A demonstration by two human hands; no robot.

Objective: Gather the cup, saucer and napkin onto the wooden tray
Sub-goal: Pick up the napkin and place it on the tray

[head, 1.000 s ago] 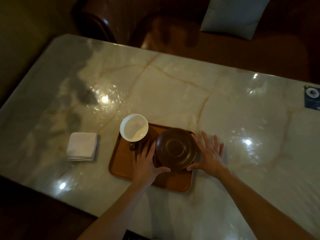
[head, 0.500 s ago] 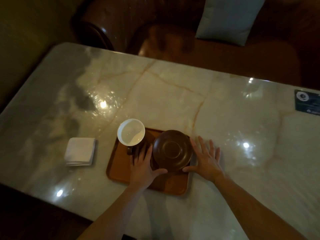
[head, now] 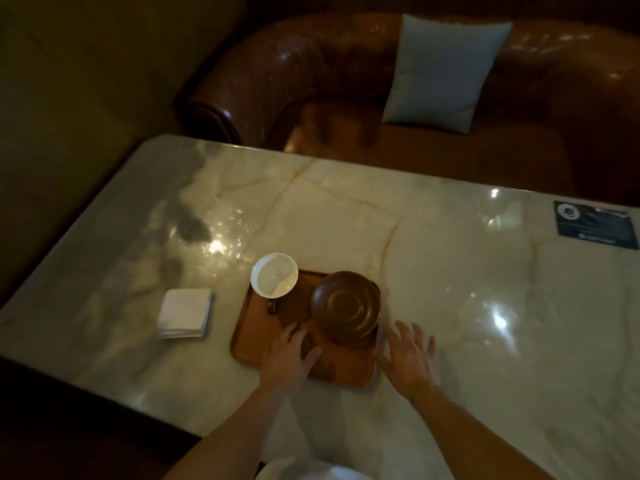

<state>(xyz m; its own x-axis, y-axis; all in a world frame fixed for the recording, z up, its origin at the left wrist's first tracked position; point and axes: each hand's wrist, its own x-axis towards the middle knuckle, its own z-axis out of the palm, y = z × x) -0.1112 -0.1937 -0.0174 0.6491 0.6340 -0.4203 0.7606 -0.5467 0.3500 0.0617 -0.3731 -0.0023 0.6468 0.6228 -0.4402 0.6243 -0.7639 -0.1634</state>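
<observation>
Cup and saucer stand on wooden tray; napkin lies on desk; left hand and right hand spread, holding nothing

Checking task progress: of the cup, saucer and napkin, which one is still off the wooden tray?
The folded white napkin. It lies on the marble table left of the wooden tray, while the white-lined cup and brown saucer sit on it.

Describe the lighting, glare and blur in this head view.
Head view: dim, warm light; bright glare spots on the glossy marble table; the folded white napkin and left hand are slightly motion-blurred; wide-angle bending at the edges.
</observation>
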